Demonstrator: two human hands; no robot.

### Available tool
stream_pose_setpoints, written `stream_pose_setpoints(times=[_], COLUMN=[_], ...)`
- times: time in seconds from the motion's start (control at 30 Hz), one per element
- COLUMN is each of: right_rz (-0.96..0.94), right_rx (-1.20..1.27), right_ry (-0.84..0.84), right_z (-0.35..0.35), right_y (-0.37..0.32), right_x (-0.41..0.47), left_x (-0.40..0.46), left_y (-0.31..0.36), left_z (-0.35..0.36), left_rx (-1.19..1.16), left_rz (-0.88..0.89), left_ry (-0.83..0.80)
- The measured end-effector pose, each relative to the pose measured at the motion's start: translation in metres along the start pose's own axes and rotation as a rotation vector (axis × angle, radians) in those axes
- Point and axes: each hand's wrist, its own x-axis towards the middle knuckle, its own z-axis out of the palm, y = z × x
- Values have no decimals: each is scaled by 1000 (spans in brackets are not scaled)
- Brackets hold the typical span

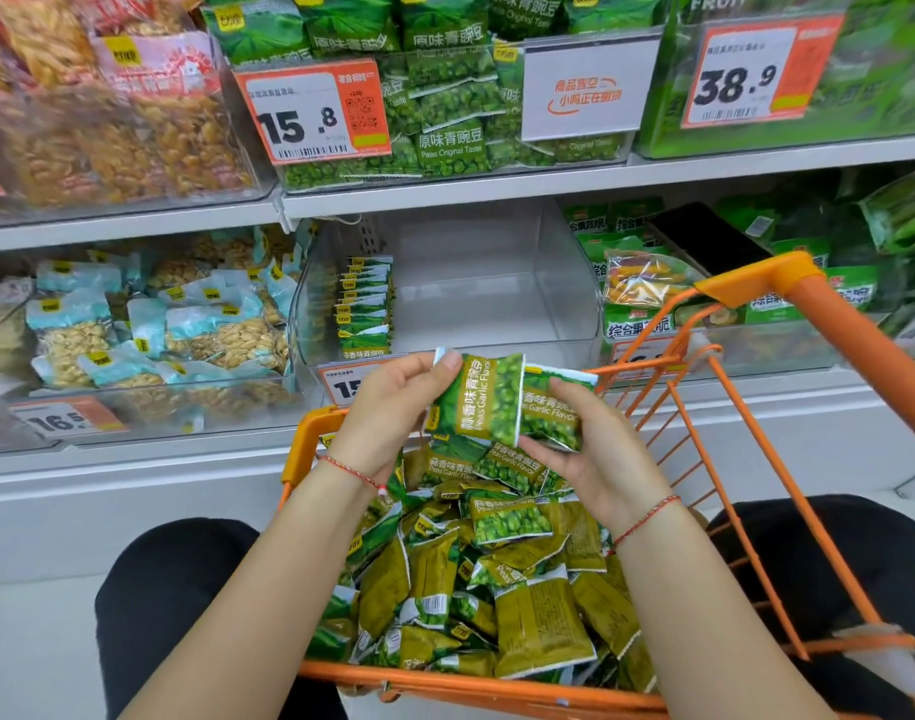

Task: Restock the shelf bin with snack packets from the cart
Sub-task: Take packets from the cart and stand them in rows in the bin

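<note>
2 garlic-pea packets (479,400) are pinched, 1 by the left hand (393,407) and 1 by the right hand (593,449), above the cart (310,433); they should be squared together and stood upright beside the row (364,304) at the left of the far clear bin (575,324).

Shelf (497,192) carries clear bin (497,324) holding stacked packets (364,309).

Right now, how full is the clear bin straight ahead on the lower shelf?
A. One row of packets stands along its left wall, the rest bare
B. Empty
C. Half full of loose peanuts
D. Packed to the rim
A: in the bin a single upright row of packets stands against the left wall, and the floor to its right is bare.
</note>
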Motion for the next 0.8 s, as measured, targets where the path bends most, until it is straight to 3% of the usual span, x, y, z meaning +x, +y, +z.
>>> stream_pose_setpoints(times=[0.1,0.3,0.4,0.53,0.8], right_rz=[77,75,54,9,0], right_rx=[-8,-193,-194,-288,-339], right_ry=[-101,-324,-354,-317,-235], right_z=[3,9,11,9,20], right_y=[0,1,2,1,0], right_x=[-5,-12,-16,-16,-22], left_x=[4,14,19,21,23], left_y=[14,32,34,26,16], left_z=[1,13,21,23,-23], left_rx=[58,539,743,682,393], left_rz=[51,109,168,230,303], left_ry=[-12,-169,-200,-183,114])
